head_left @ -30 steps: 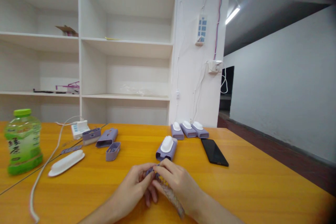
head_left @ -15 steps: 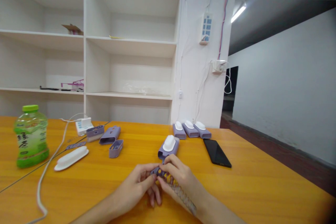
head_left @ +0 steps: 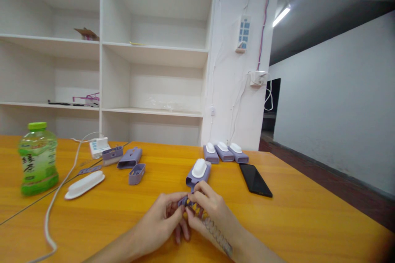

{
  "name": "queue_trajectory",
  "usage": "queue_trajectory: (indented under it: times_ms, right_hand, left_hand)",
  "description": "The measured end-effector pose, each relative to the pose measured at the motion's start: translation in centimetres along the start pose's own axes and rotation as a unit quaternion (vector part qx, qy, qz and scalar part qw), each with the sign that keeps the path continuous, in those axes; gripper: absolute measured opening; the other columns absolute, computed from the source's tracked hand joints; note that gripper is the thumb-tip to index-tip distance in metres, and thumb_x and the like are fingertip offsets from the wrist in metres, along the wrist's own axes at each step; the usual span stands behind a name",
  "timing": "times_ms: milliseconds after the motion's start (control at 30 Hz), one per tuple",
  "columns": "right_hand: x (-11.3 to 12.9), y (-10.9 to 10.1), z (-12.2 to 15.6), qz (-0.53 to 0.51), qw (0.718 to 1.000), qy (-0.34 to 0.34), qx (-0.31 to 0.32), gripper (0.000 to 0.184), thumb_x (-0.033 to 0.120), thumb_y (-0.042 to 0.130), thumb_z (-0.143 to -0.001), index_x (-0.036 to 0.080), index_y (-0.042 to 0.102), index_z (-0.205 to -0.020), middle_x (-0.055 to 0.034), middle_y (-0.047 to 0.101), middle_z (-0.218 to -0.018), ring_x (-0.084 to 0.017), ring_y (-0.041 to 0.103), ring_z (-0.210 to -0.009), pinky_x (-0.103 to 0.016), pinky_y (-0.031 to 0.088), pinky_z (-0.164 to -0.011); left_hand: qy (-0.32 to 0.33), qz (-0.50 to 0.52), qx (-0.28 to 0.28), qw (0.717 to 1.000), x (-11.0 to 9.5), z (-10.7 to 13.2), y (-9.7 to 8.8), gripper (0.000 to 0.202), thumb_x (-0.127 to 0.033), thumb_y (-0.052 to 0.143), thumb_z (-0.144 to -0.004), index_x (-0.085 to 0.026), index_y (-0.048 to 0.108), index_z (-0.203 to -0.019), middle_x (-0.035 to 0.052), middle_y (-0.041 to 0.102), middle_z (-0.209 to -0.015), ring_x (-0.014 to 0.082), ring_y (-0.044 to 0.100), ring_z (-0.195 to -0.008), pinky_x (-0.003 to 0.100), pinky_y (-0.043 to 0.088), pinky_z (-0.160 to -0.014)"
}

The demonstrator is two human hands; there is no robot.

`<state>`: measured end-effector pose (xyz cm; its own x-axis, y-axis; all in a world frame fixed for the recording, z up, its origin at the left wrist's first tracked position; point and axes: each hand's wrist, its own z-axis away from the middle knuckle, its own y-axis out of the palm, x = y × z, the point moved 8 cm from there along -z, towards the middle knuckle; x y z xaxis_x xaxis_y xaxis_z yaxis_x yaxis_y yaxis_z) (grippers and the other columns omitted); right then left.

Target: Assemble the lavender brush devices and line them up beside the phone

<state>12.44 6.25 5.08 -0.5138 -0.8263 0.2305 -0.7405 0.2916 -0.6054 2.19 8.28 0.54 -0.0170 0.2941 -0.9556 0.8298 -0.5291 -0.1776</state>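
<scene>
Both hands meet over the near middle of the table. My left hand (head_left: 165, 218) pinches one end of a thin purple plastic piece with holes (head_left: 183, 201) between thumb and forefinger. From the other side, the bent fingers of my right hand (head_left: 216, 209) grip the same piece and hide much of it. Just beyond the fingertips lies a purple casing (head_left: 191, 181) with a white oval part (head_left: 199, 168) on top; a narrow purple portion of it reaches toward my right hand. Whether that portion touches the held piece, I cannot tell.
Several purple casings (head_left: 225, 155) with white tops stand at the back, near a black phone (head_left: 255, 179). Leftward are an open purple sleeve (head_left: 129, 158), a small purple cap (head_left: 136, 174), a white oval cover (head_left: 84, 185), a white cable (head_left: 49, 213) and a green-capped bottle (head_left: 38, 160).
The fingers have shifted slightly around the purple piece, and less of its holed surface shows now. Both hands keep their hold, and the things on the table have stayed put.
</scene>
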Motion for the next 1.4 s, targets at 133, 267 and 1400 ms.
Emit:
queue_trajectory:
  times_ms: [133,267,1400]
  right_hand:
    - [0.4,0.0,0.0,0.005,1.0,-0.006,0.003,0.019,0.005,0.057,-0.077,0.02,0.058,-0.089,-0.0021,0.052,-0.09,-0.013,0.058,-0.075,-0.02,0.05,-0.067]
    - [0.5,0.0,0.1,0.002,1.0,0.008,0.006,0.019,0.005,0.056,-0.079,0.02,0.059,-0.089,-0.0022,0.052,-0.091,-0.013,0.058,-0.076,-0.021,0.05,-0.069]
    - [1.0,0.4,0.5,-0.016,0.998,0.003,0.058,0.022,0.009,0.053,-0.095,0.02,0.061,-0.113,-0.0058,0.054,-0.099,-0.017,0.063,-0.085,-0.027,0.056,-0.079]
  left_hand:
    - [0.0,-0.015,-0.005,1.0,-0.2,-0.1,-0.1,0.044,-0.054,0.046,-0.098,-0.013,0.061,-0.095,0.0051,0.069,-0.061,0.0094,0.058,-0.043,0.018,0.05,-0.047]
    - [0.002,-0.026,-0.004,1.0,-0.3,0.1,0.0,0.044,-0.055,0.044,-0.099,-0.014,0.059,-0.092,0.0055,0.07,-0.062,0.0089,0.058,-0.042,0.018,0.049,-0.046]
    - [0.013,-0.051,-0.045,0.998,-0.3,0.2,-0.5,0.041,-0.045,0.047,-0.099,-0.011,0.065,-0.114,0.0048,0.07,-0.061,0.0122,0.062,-0.044,0.02,0.051,-0.045]
